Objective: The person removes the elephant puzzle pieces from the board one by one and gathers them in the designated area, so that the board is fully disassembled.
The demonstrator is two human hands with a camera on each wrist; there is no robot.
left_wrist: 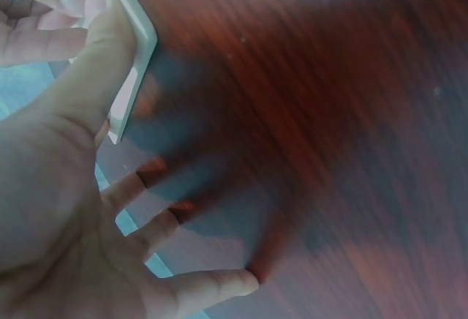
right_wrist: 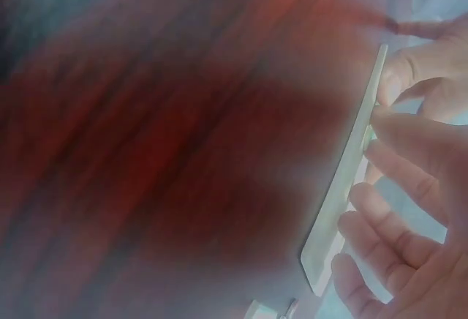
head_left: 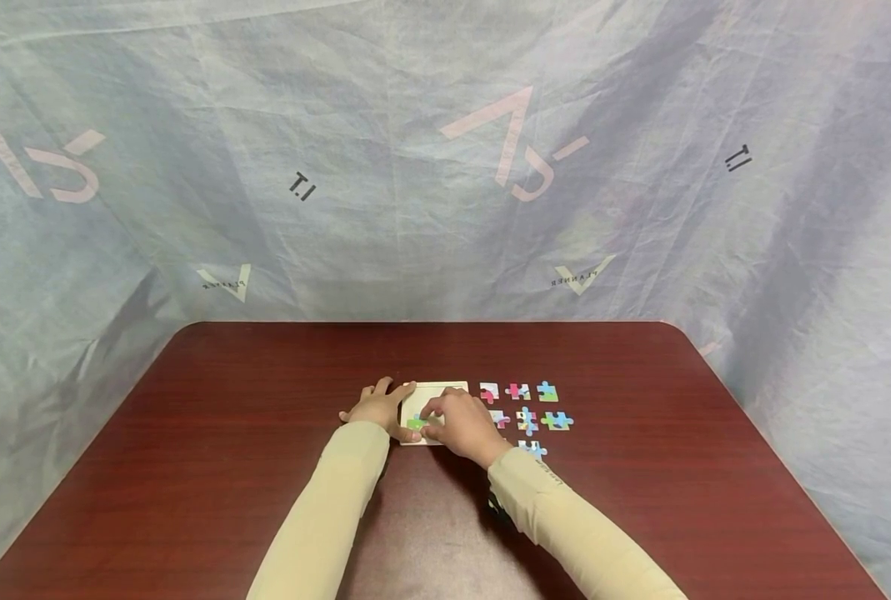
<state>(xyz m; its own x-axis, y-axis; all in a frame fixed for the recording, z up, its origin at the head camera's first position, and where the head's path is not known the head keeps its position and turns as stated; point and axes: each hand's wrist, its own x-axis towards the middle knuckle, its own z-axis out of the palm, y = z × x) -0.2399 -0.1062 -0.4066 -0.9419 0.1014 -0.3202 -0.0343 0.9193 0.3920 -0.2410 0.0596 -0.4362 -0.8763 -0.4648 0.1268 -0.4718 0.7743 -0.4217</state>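
Observation:
A pale wooden puzzle tray (head_left: 433, 384) lies on the table, with a green and blue puzzle piece (head_left: 414, 423) in its near left corner. My left hand (head_left: 376, 410) rests at the tray's left side with fingers spread; its thumb (left_wrist: 110, 44) lies over the tray's near rim. Above the tray, my right hand (head_left: 466, 422) has its fingers bent and pinches at that piece between thumb and forefinger. In the right wrist view the tray edge (right_wrist: 344, 187) runs beside the right fingers, and only a sliver of green shows at their tips.
Loose jigsaw pieces lie in rows to the tray's right, among them a red and white piece (head_left: 488, 392), a blue and green piece (head_left: 558, 421) and a blue and white piece (head_left: 533, 450). The dark red table (head_left: 265, 400) ends at a grey cloth backdrop (head_left: 385, 208).

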